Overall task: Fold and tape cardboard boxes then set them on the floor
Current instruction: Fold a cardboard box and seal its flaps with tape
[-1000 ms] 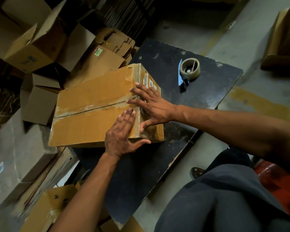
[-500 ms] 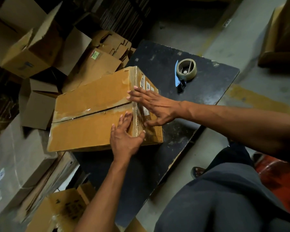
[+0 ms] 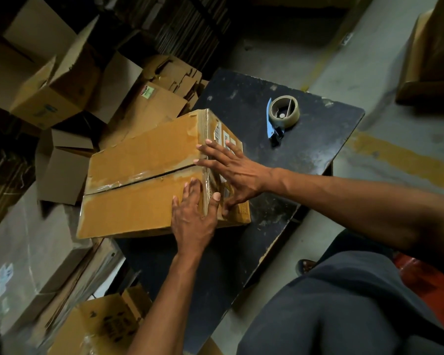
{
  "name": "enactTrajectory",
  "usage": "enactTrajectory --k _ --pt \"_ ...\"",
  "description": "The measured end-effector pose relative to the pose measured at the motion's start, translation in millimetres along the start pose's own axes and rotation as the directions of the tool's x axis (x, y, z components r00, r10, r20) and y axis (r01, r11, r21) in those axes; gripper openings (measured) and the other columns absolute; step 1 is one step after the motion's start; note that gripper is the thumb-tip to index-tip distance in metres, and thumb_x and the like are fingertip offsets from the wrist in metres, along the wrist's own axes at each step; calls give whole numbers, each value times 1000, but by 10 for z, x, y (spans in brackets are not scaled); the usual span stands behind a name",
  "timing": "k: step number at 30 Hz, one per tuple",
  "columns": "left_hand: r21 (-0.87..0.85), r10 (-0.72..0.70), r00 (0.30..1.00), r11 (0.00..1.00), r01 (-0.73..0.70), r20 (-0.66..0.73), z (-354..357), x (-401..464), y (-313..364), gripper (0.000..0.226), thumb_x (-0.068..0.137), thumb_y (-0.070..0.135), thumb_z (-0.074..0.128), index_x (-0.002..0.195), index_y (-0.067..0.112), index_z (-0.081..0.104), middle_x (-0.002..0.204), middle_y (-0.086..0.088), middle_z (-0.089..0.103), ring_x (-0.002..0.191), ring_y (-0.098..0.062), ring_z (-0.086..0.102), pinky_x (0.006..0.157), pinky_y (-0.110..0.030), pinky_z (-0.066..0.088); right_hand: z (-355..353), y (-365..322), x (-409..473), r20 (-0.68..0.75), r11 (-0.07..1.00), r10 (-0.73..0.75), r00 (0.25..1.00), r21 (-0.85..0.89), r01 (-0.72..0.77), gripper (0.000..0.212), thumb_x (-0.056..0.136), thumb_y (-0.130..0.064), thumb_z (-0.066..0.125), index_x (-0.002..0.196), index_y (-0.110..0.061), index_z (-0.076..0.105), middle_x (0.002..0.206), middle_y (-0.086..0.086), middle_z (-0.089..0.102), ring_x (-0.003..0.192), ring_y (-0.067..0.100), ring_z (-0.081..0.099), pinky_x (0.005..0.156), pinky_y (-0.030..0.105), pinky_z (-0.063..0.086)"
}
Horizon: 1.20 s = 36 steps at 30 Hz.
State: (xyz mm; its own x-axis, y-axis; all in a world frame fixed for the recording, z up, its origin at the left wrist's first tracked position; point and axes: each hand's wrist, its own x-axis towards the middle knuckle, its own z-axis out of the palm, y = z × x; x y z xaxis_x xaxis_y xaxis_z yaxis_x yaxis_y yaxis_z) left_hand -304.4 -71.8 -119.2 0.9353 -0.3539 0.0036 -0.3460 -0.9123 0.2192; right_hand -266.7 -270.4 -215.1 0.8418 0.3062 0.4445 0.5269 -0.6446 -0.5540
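A closed brown cardboard box (image 3: 139,180) lies on the dark table (image 3: 305,155), its top flaps meeting in a taped seam and its left part overhanging the table edge. My left hand (image 3: 194,216) lies flat on the top near the right corner, thumb wrapped over the edge. With fingers spread straight, my right hand (image 3: 231,172) presses the box's labelled right end face, where the tape runs down. A tape dispenser (image 3: 283,114) with a blue handle and a brown roll sits on the table behind the box, untouched.
Several open and flattened cardboard boxes (image 3: 49,80) crowd the floor to the left and behind. Another open box (image 3: 105,324) sits at the lower left. Concrete floor with a yellow line (image 3: 400,155) lies to the right. My dark-trousered leg (image 3: 344,303) is at the lower right.
My left hand slid back toward the box's near right corner. My right hand shifted slightly on the end face. The box barely moved.
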Motion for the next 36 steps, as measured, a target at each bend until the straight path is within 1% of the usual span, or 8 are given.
enactTrajectory --k 3,7,11,14,19,22,25,36 --pt "-48 33 999 998 -35 -35 86 10 -130 74 103 66 22 159 20 34 165 1 34 154 -9 23 129 -48 14 -35 16 -204 -138 936 284 949 255 -243 107 78 -74 71 161 -31 19 169 9 5 157 31 8 122 61 19" --pt "-71 9 996 997 -15 -88 150 44 -147 75 103 64 14 157 19 40 162 2 40 151 -5 24 129 -43 13 56 -69 -441 131 378 756 642 713 -591 34 104 -56 44 123 -31 57 106 -3 68 94 13 67 82 41 55" --pt "-100 -18 994 995 7 -109 185 60 -135 71 104 60 15 155 19 44 160 1 44 151 -12 32 128 -46 16 204 -268 -466 597 -248 664 449 743 -621 32 109 -40 43 124 -17 60 82 7 70 76 23 70 67 37 56" --pt "-121 -36 992 992 22 -117 183 62 -118 72 104 61 15 154 20 46 159 1 46 151 -12 34 128 -45 17 213 -377 -434 656 -454 586 476 752 -477 29 107 -21 42 122 -9 65 90 12 68 79 26 69 75 39 57" --pt "-123 -28 992 992 13 -125 171 57 -129 70 104 59 16 153 21 48 158 0 48 150 -14 36 128 -45 17 192 -451 -413 623 -499 442 646 769 -400 31 95 10 58 121 -6 60 97 14 73 87 26 74 76 36 64" --pt "-120 -24 992 993 9 -123 178 61 -134 71 104 60 17 153 21 49 158 0 47 151 -13 35 128 -44 16 286 -536 -436 536 -301 490 687 844 -444 44 80 13 75 117 -5 62 87 5 67 84 19 70 71 32 63" --pt "-113 -17 992 994 2 -129 188 58 -123 73 103 62 17 153 21 49 159 0 47 151 -14 35 128 -46 18 465 -599 -460 432 -69 656 618 850 -522 49 68 -2 91 106 -11 63 84 -2 60 82 13 64 68 26 57" --pt "-137 -30 989 991 10 -143 202 73 -163 72 102 66 19 153 24 48 157 2 48 150 -14 37 128 -46 16 457 -523 -520 444 -46 694 568 814 -579 76 70 -78 70 118 -21 53 113 11 68 87 20 64 75 38 57"
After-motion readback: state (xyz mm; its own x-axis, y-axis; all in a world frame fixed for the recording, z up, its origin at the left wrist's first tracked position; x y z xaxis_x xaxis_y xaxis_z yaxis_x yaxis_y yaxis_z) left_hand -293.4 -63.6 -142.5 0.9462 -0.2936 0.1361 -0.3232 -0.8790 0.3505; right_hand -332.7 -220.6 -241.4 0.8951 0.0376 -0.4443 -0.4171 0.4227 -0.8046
